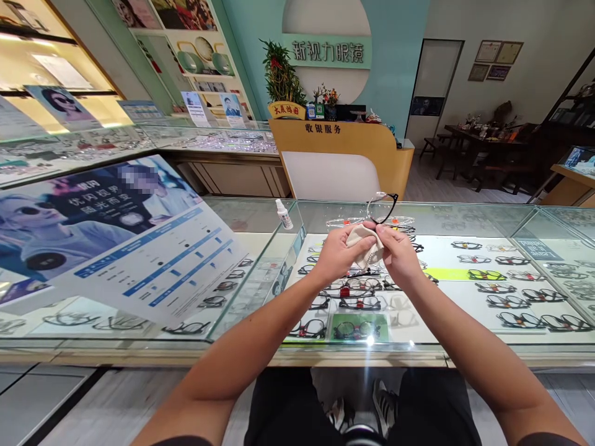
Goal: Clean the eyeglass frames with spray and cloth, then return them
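This is an optician's shop. The cash desk (334, 139) bears Chinese lettering for cashier service, and the wall sign (328, 52) above and behind it names an eyewear business. Nearer than the desk stands a glass display case (325, 358) with rows of spectacle frames (507, 301); left of the desk, glass counters (232, 179) carry advertising cards (195, 109).

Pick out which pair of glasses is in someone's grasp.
The dark-rimmed pair, raised in the hands just above the beige cloth; the other pairs nearby lie in the glass display case, untouched.
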A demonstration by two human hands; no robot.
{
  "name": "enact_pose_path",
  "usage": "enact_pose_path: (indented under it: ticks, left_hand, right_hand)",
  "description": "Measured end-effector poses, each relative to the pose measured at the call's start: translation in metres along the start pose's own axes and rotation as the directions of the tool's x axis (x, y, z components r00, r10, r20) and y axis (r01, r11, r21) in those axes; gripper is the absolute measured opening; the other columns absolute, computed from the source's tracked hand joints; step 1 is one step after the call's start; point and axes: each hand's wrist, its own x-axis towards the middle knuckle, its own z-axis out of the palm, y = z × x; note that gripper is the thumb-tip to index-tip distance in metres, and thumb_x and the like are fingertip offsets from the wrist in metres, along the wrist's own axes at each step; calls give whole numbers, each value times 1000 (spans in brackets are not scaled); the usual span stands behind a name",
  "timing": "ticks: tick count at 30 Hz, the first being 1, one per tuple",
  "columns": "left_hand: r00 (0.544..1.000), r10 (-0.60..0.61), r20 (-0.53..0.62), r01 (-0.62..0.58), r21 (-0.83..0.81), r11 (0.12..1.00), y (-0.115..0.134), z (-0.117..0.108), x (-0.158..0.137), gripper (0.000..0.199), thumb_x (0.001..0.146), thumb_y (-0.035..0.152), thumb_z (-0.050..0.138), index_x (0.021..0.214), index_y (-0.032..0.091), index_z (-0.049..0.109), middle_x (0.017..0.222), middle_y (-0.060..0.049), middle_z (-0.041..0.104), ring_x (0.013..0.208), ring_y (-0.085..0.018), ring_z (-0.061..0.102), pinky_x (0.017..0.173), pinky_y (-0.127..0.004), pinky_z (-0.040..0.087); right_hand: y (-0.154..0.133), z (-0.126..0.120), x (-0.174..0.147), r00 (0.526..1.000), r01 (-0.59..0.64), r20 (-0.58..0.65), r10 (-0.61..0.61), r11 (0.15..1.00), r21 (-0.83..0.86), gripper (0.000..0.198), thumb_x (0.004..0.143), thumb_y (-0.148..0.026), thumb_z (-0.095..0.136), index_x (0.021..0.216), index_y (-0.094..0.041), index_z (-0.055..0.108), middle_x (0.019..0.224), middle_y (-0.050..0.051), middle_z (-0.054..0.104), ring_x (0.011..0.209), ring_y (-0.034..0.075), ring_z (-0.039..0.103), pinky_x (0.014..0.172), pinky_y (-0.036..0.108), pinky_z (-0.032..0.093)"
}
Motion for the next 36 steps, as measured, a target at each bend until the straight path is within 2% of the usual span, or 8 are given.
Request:
enact_pose_path:
  ticks: [5, 10, 14, 19, 23, 30, 33, 36]
  left_hand:
    - [995, 88, -37, -87, 39, 996, -2, 0, 2, 71, 83, 83, 71, 94, 14, 79, 73, -1, 65, 66, -13, 52, 62, -25, 43]
    - [997, -29, 78, 33, -51, 998, -11, -6, 11, 75, 81, 89, 69, 87, 15, 75, 71, -1, 65, 72, -15, 59, 70, -27, 47]
    - [994, -100, 49, 108, -197, 975, -17, -13, 19, 76, 75, 92, 72, 84, 17, 73, 63, 1, 61, 62, -14, 57, 64, -28, 47]
    - [991, -130, -45, 116, -236, 965, -15, -20, 25, 79, 68, 96, 73, 83, 18, 72, 67, -2, 67, 65, -16, 63, 61, -28, 49]
    - [994, -104, 23, 106, -220, 970, -11, -22, 25, 78, 72, 93, 74, 85, 16, 72, 69, -3, 70, 69, -17, 66, 64, -27, 50]
    - [984, -61, 168, 92, -180, 979, 6, -28, 20, 60, 70, 67, 93, 91, 15, 73, 73, -3, 72, 61, -14, 61, 58, -26, 48]
    - [993, -45, 110, 58, -116, 992, 11, -28, 17, 57, 63, 56, 100, 94, 15, 75, 77, -3, 74, 63, -14, 62, 60, -26, 50]
    - [1000, -14, 18, 16, -71, 997, 11, -24, 14, 56, 58, 57, 101, 83, 14, 75, 72, -2, 72, 61, -13, 59, 58, -25, 48]
  right_hand:
    - [0, -1, 0, 998, 67, -8, -68, 995, -68, 42, 75, -68, 88, 82, -26, 87, 94, 3, 73, 91, 20, 61, 96, 38, 52]
    - [-11, -7, 3, 989, 127, -46, -137, 975, -184, 40, 81, -67, 83, 87, -28, 89, 99, 5, 73, 110, 26, 62, 110, 44, 47]
    - [-20, -12, 5, 980, 193, 0, -200, 947, -257, 37, 83, -66, 82, 83, -30, 89, 117, 6, 72, 127, 29, 62, 117, 45, 43]
    - [-21, -14, 6, 981, 190, 113, -156, 882, -431, 37, 85, -64, 80, 77, -30, 88, 115, 7, 71, 120, 30, 62, 114, 47, 42]
    - [-18, -12, 5, 981, 180, 151, -121, 856, -485, 35, 86, -61, 79, 74, -28, 87, 98, 6, 66, 105, 27, 61, 105, 46, 43]
    - [-19, -15, 5, 982, 122, 183, -45, 890, -439, 41, 86, -62, 77, 70, -25, 83, 84, 3, 60, 82, 21, 54, 81, 38, 40]
    - [-21, -17, 6, 970, 98, 241, 4, 907, -410, 51, 83, -72, 78, 69, -23, 81, 83, 3, 58, 76, 18, 49, 74, 35, 37]
    - [-24, -16, 4, 941, 112, 336, 31, 910, -399, 59, 81, -81, 76, 74, -23, 81, 87, 4, 61, 80, 20, 52, 74, 34, 39]
